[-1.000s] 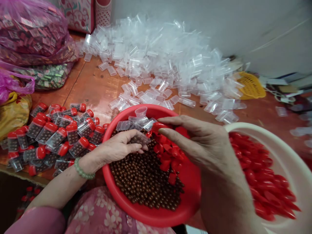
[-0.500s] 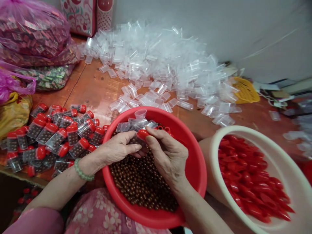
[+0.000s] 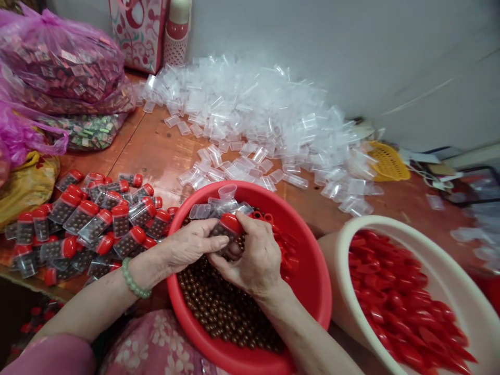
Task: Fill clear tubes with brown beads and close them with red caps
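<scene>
Over one red basin [image 3: 312, 276], two hands [image 3: 193, 239] [image 3: 255, 255] hold one container [image 3: 224, 227].

Your head camera faces forward and down, close above the red basin [image 3: 312, 276]; grey wall [image 3: 344, 52] fills upper right.

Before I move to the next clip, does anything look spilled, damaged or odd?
Nothing looks clearly damaged, the held red-capped container included. Clear containers lie heaped loose on the table, with one stray container alone toward the right: untidy, though possibly deliberate.
</scene>
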Demonstrator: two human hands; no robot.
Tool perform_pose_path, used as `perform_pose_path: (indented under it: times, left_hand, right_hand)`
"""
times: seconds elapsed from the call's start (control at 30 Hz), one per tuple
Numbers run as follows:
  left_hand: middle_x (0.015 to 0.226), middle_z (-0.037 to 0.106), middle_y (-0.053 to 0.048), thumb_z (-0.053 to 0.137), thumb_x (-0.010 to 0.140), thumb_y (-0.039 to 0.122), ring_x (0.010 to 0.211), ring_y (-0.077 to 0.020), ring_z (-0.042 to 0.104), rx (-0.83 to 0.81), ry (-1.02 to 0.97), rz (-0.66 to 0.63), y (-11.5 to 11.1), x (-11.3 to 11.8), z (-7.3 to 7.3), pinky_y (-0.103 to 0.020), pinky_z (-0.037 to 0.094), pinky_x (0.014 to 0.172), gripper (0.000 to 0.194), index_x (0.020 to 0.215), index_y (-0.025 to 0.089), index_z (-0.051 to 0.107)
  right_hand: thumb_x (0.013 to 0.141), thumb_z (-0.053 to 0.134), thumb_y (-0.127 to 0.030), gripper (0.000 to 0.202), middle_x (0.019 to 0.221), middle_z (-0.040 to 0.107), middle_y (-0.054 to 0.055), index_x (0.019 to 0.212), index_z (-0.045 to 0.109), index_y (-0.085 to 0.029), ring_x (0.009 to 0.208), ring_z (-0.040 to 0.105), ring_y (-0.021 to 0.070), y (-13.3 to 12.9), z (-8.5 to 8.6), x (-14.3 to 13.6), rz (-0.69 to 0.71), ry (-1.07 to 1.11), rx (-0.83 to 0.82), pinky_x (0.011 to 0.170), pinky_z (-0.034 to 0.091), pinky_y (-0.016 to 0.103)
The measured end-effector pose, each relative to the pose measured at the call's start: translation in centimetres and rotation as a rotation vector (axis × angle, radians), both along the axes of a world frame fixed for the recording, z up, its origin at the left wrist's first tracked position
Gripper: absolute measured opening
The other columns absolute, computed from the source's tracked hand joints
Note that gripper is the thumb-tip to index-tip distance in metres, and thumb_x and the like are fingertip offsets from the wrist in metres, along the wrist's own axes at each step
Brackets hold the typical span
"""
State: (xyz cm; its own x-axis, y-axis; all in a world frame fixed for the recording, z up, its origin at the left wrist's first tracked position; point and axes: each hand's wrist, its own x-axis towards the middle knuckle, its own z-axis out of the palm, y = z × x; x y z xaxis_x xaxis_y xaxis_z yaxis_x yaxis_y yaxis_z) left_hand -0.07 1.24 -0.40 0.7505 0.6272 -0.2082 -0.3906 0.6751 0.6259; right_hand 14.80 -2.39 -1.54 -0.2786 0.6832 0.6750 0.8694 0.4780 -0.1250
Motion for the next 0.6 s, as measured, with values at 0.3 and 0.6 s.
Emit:
perform_pose_path:
  times: [0.3, 0.6]
  left_hand:
    - [0.076, 0.062, -0.002, 0.083, 0.065, 0.040, 0.071, -0.0102, 0.057, -0.030, 0.014, 0.013, -0.21, -0.10, -0.27, -0.022, 0.044, 0.072, 0.039, 0.083, 0.011, 0.064]
    - [0.075, 0.060, 0.000, 0.082, 0.066, 0.043, 0.069, -0.0084, 0.055, -0.003, 0.051, 0.080, -0.55, -0.06, -0.30, -0.021, 0.043, 0.071, 0.041, 0.083, 0.012, 0.061]
  right_hand:
    - [0.074, 0.065, -0.040, 0.072, 0.099, 0.064, 0.014, 0.135, 0.041, -0.011, 0.081, 0.065, 0.0267, -0.23, -0.31, -0.50, -0.075, 0.073, -0.054, 0.064, 0.056, 0.039]
    - [0.074, 0.065, -0.040, 0.065, 0.088, 0.064, 0.009, 0.130, 0.045, -0.012, 0.069, 0.064, 0.0226, 0.58, -0.52, -0.55, -0.026, 0.055, 0.039, 0.058, 0.055, 0.035]
